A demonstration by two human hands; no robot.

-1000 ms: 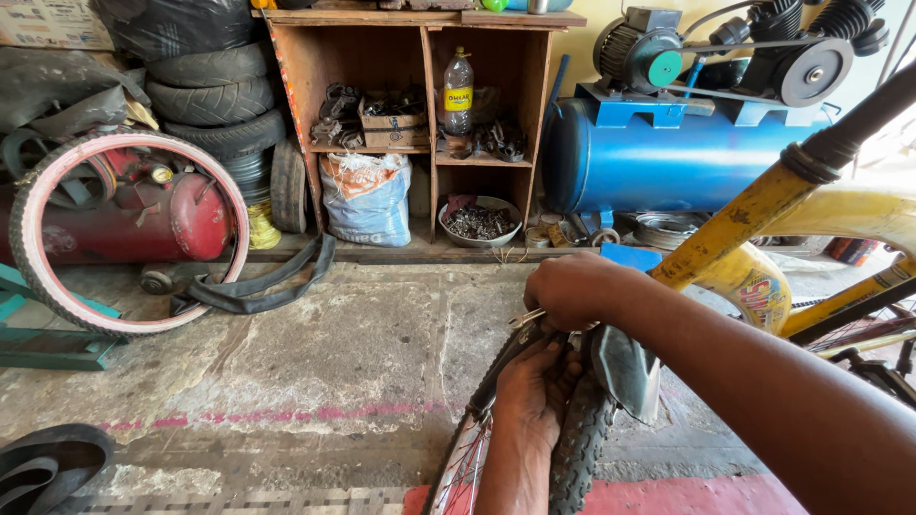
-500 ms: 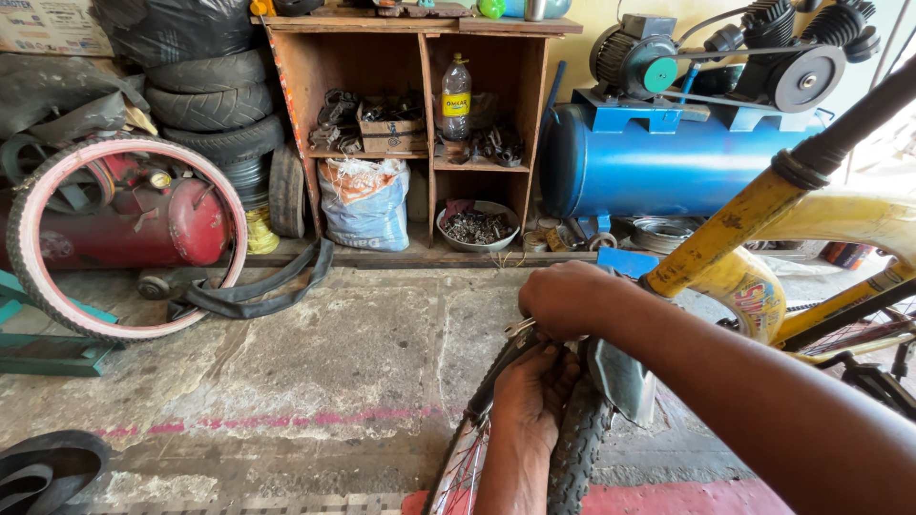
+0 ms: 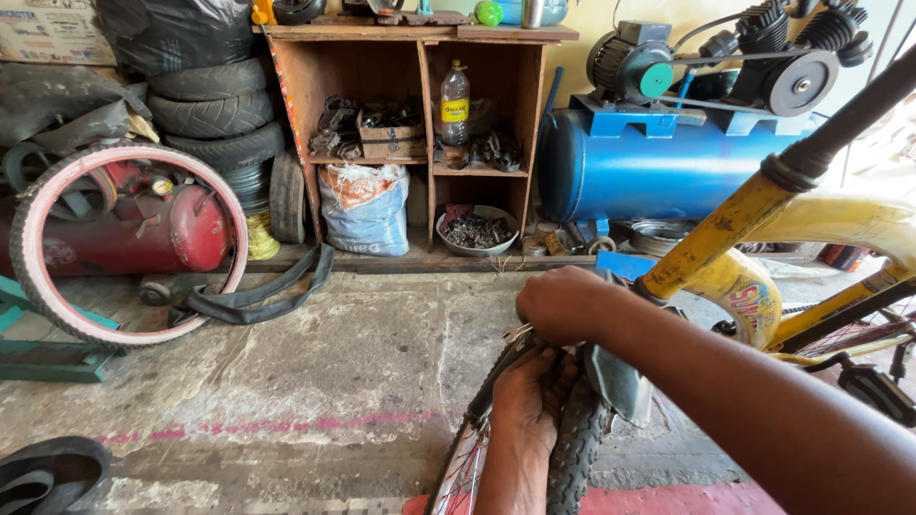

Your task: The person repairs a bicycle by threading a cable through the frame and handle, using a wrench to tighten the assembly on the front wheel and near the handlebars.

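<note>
Both hands were on the front of a yellow bike (image 3: 763, 229). The left hand (image 3: 530, 396) lay on the black tire (image 3: 572, 453) near the top of the wheel, fingers curled down over the rubber and holding it. The right hand (image 3: 563, 303) sat just above it, closed in a fist. A small shiny metal bit (image 3: 517, 333) stuck out from under that fist, but I could not tell what it was. A grey mudguard (image 3: 615, 381) hung just beside the tire, under the right arm.

The floor (image 3: 334, 381) was rough and grey with a faded pink line. On the left stood a pink wheel (image 3: 38, 286) leaning by a red tank (image 3: 181, 229). Behind were stacked tires (image 3: 210, 114), a wooden shelf (image 3: 420, 105) with a bottle (image 3: 455, 91), a white sack (image 3: 367, 210), and a blue tank (image 3: 658, 172).
</note>
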